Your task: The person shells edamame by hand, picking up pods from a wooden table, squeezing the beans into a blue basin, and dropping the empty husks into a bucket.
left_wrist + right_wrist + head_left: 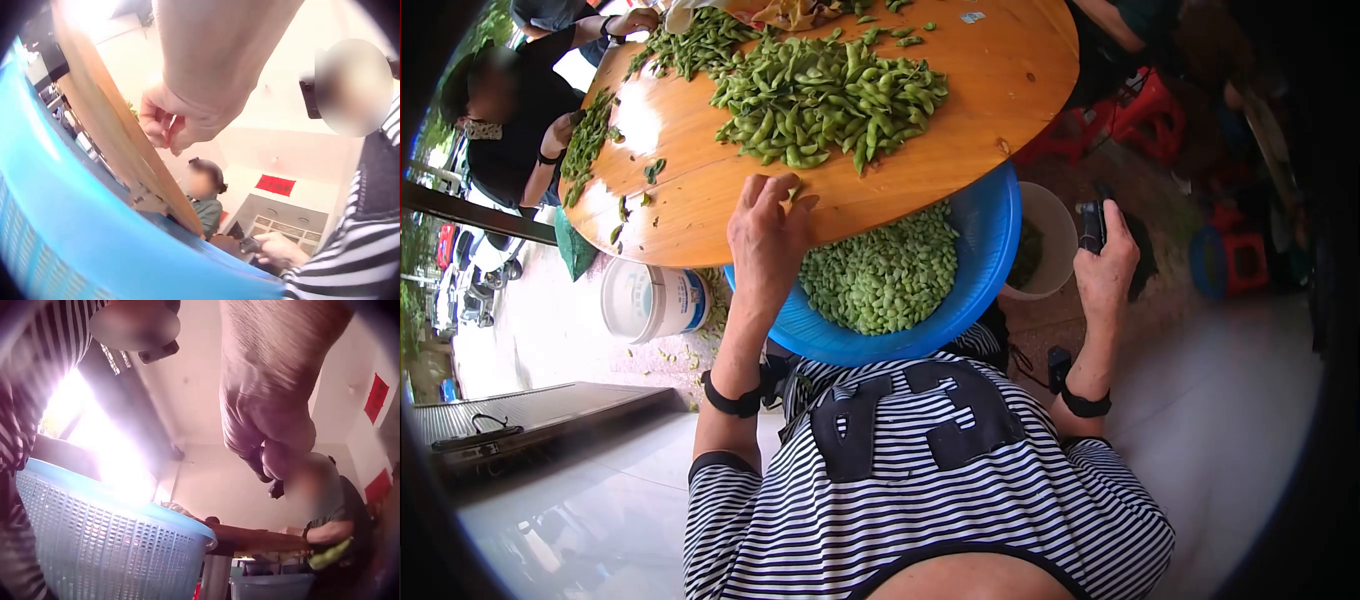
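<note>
My left hand (768, 238) is over the near edge of the round wooden table (960, 110), with thumb and bent fingers close together. A small green pod (795, 191) shows between thumb and finger. Just beyond lies a big heap of green soybean pods (830, 100). Out to the right, my right hand (1106, 265) grips a small black handheld object (1092, 226) whose kind I cannot tell. In the left wrist view this dark object (250, 244) sticks out from the fingers. A blue plastic basket (990, 255) of shelled green beans (885, 270) sits at my lap, partly under the table edge.
A white bucket (1045, 235) stands right of the basket, with dark green matter inside; another white bucket (640, 300) is at left. Across the table a person (520, 130) handles more pods (585, 150). Red stools (1150, 110) stand at the right. Pods litter the floor.
</note>
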### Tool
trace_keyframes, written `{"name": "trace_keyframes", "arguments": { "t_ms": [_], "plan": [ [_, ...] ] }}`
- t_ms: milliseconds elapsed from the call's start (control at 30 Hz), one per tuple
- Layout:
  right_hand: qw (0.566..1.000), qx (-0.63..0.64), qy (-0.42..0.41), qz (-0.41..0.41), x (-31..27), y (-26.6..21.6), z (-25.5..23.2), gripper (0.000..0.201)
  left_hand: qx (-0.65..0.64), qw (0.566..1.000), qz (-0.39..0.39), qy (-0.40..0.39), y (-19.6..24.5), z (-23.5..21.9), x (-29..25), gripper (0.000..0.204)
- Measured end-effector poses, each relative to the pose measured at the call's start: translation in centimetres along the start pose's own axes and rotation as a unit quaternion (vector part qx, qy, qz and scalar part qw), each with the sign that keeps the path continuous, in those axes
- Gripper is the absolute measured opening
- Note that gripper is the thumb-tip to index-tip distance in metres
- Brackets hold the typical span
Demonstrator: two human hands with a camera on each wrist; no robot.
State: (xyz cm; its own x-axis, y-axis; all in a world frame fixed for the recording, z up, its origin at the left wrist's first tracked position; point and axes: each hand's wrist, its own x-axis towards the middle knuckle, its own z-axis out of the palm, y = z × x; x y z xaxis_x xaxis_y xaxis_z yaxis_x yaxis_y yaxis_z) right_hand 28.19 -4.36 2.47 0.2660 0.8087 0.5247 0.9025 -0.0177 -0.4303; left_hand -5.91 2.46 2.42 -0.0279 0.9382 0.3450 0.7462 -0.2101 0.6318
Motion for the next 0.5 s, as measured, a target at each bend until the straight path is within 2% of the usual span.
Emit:
{"name": "trace_keyframes", "arguments": {
  "t_ms": [33, 100, 133, 167, 200, 233, 300, 333, 367, 433, 500],
  "plan": [
    [1.000, 0.022, -0.005, 0.010, 0.0, -0.4, 0.1, 0.025, 0.000, 1.000, 0.001, 0.001, -0.8, 0.2, 0.5, 0.013],
    [0.999, 0.032, -0.019, 0.008, 0.0, -1.5, 0.5, 0.025, 0.076, 0.992, 0.095, 0.022, -2.0, 0.7, 1.2, 0.009],
    [0.998, 0.041, -0.036, 0.006, -0.1, -2.1, 0.7, 0.025, 0.076, 0.992, 0.096, 0.022, -2.0, 0.7, 1.3, 0.009],
    [0.997, 0.063, -0.031, -0.011, -0.1, -2.8, 1.1, 0.023, 0.104, 0.984, 0.144, 0.027, -1.9, 0.6, 1.4, 0.010],
    [0.991, 0.124, -0.054, -0.017, 0.0, -3.9, 1.2, 0.022, 0.131, 0.972, 0.192, 0.033, -1.7, 0.5, 1.5, 0.012],
    [0.980, 0.184, -0.077, -0.022, 0.1, -4.9, 1.3, 0.022, 0.132, 0.972, 0.193, 0.034, -1.5, 0.5, 1.3, 0.012],
    [0.948, 0.285, -0.135, -0.033, -0.6, -5.7, 2.5, 0.022, -0.063, 0.995, 0.074, -0.003, -0.9, 0.9, 0.4, 0.011],
    [0.918, 0.350, -0.185, -0.006, -0.9, -6.7, 2.6, 0.023, -0.256, 0.961, -0.046, -0.092, 0.4, 0.7, -0.5, 0.012],
    [0.883, 0.425, -0.202, 0.006, -1.5, -7.8, 3.1, 0.023, -0.433, 0.869, -0.165, -0.175, 1.9, 0.6, -1.4, 0.015],
    [0.789, 0.508, -0.328, 0.106, -1.8, -9.2, 2.6, 0.024, -0.551, 0.765, -0.210, -0.259, 2.7, 1.8, -2.9, 0.013],
    [0.768, 0.517, -0.363, 0.104, -2.0, -9.6, 2.6, 0.025, -0.570, 0.749, -0.190, -0.280, 3.5, 3.1, -3.8, 0.012]
  ]
}}
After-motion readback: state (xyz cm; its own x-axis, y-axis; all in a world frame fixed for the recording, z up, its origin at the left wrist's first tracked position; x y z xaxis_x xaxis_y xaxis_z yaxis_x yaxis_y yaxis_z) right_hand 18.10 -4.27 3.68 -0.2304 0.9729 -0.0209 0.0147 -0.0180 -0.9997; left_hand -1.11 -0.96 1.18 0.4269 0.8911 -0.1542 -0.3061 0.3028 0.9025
